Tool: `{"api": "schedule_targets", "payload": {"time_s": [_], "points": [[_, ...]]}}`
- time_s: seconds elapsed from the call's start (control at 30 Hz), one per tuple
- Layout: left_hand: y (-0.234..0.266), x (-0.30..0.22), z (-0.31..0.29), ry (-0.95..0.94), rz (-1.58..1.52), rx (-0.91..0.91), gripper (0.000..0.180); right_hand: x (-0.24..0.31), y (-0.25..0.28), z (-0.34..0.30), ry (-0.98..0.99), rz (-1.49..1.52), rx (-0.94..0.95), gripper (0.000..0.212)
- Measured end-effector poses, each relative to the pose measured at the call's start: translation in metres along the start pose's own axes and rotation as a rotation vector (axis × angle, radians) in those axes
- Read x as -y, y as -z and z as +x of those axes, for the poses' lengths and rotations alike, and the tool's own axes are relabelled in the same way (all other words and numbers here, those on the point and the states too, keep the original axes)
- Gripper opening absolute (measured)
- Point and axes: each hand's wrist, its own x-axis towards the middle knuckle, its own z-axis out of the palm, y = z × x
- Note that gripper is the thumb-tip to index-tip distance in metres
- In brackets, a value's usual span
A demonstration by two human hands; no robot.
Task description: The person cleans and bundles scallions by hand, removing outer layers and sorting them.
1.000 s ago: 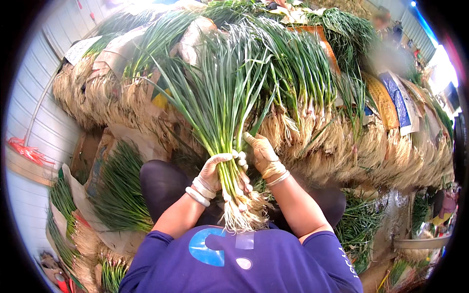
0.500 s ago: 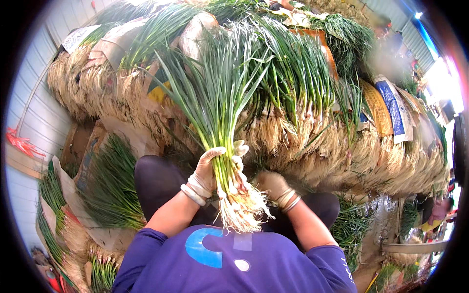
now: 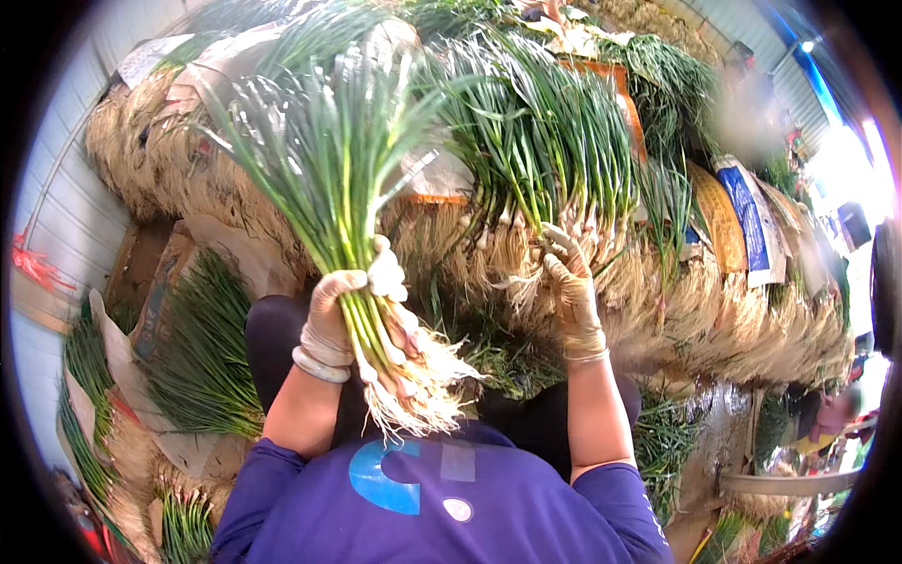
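Note:
My left hand (image 3: 340,315), in a pale glove with a white band at the wrist, is closed round a thick bunch of green garlic (image 3: 357,216). Its leaves fan upward and its bulbs and pale roots hang below the fist, over my lap. To the right, my gloved right hand (image 3: 571,291) reaches to the row of green garlic (image 3: 554,150) lying on the pile before me. Its fingers are bent and pressed together at the bulb end of a stalk there; how many stalks they grip is hidden.
A long heap of rooted bundles (image 3: 695,310) crosses in front, with paper and plastic sacks (image 3: 747,216) laid on it. More green stalks (image 3: 202,357) lie at my left. At the right are a curved rail (image 3: 789,483) and a blurred person (image 3: 832,414). A metal wall (image 3: 70,179) stands at left.
My left hand has carried the bunch leftward. My right hand has left the roots of that bunch and moved forward and right to the stalks on the pile.

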Motion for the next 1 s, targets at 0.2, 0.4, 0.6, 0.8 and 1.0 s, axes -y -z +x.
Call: {"api": "schedule_targets", "payload": {"time_s": [0.2, 0.4, 0.6, 0.8, 1.0], "points": [[-0.004, -0.009, -0.002, -0.052, -0.039, 0.091, 0.045, -0.007, -0.003, -0.034, -0.041, -0.044, -0.031, 0.049], [-0.02, -0.01, -0.005, -0.1, 0.074, 0.022, 0.046, -0.043, 0.003, -0.093, -0.385, -0.477, 0.456, 0.041], [-0.018, -0.003, -0.002, -0.075, 0.14, -0.02, 0.041, -0.026, 0.004, -0.033, 0.288, -1.153, 0.233, 0.029], [0.015, 0.003, -0.001, 0.08, -0.04, -0.099, 0.041, -0.016, 0.013, 0.036, 0.404, -1.617, -0.146, 0.034], [0.028, 0.018, 0.002, 0.115, 0.039, -0.144, 0.038, 0.025, -0.036, 0.01, -0.023, -1.154, -0.058, 0.013]]}}
